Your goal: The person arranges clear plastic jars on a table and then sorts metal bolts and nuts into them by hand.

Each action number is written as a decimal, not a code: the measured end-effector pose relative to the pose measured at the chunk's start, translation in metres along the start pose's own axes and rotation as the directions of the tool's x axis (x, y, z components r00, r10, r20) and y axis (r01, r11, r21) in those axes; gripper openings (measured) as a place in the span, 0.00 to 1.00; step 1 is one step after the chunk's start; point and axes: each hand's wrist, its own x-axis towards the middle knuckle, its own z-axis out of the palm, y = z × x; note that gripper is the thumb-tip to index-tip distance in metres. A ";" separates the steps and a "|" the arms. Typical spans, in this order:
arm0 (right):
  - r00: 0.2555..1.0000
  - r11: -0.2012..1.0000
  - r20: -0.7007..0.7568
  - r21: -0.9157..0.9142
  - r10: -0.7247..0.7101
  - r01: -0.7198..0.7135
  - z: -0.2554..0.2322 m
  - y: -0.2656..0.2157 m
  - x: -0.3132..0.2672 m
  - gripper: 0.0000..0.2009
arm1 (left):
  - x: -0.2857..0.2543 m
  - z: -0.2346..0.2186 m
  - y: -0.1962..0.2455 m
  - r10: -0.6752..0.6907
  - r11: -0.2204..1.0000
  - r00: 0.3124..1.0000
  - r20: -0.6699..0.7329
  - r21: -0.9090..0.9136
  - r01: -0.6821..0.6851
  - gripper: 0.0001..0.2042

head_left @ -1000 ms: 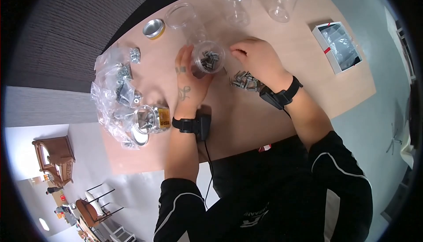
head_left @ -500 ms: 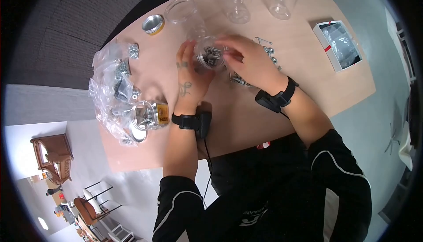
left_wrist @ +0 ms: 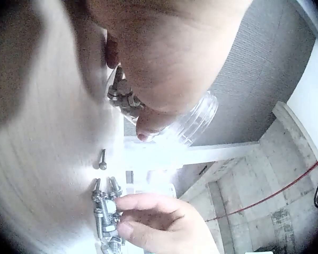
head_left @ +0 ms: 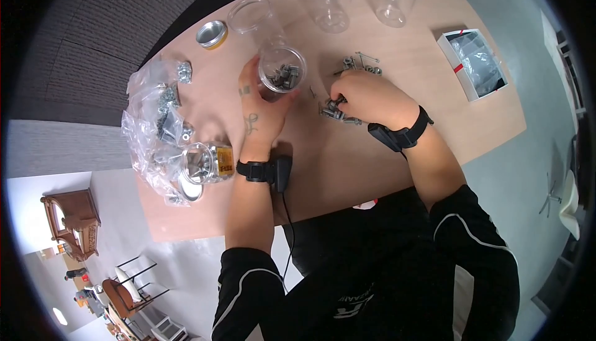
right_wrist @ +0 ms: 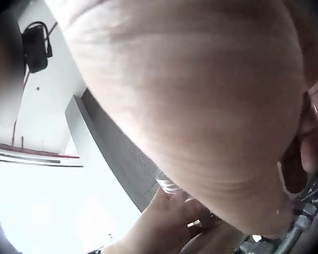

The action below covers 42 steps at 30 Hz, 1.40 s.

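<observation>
My left hand (head_left: 259, 111) grips a clear plastic jar (left_wrist: 204, 117), its mouth tilted up toward the head camera. A heap of metal bolts (head_left: 284, 77) lies inside it. To the right, my right hand (head_left: 375, 97) is down at a loose pile of bolts (head_left: 331, 112) on the table. Its thumb and index finger pinch at a bolt (left_wrist: 107, 209) in that pile, as the left wrist view shows; the other fingers curl beneath the palm. One stray bolt (left_wrist: 103, 159) lies between pile and jar.
Several clear jars (head_left: 330, 15) stand along the table's far side, with a round metal lid (head_left: 212, 34) near them. Plastic bags of hardware (head_left: 155, 114) and a labelled jar (head_left: 211, 163) sit left. More hardware (head_left: 366, 64) lies beyond my right hand; a white box (head_left: 475, 64) is farther right.
My right hand reached over to the jar's mouth half a second ago, then came back right and down to the bolt pile. The left hand and jar shifted slightly left.
</observation>
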 end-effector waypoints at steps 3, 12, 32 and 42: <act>1.000 0.998 -0.017 -0.053 0.022 -0.023 0.007 -0.001 0.003 0.08 | -0.003 0.000 0.003 -0.135 0.989 0.990 0.038 -0.056 0.137 0.52; 0.987 1.000 -0.159 0.001 -0.026 0.026 -0.001 -0.012 0.005 0.06 | -0.005 0.002 -0.001 -0.196 0.969 0.978 0.068 -0.140 0.204 0.52; 0.970 0.986 -0.225 -0.159 -0.094 0.058 0.008 -0.018 0.000 0.07 | -0.004 0.002 0.003 -0.223 0.951 0.970 0.096 -0.196 0.238 0.51; 0.968 0.959 -0.215 -0.274 -0.132 0.070 0.025 -0.014 -0.007 0.07 | -0.005 0.001 0.001 -0.181 0.982 0.980 0.084 -0.046 0.185 0.53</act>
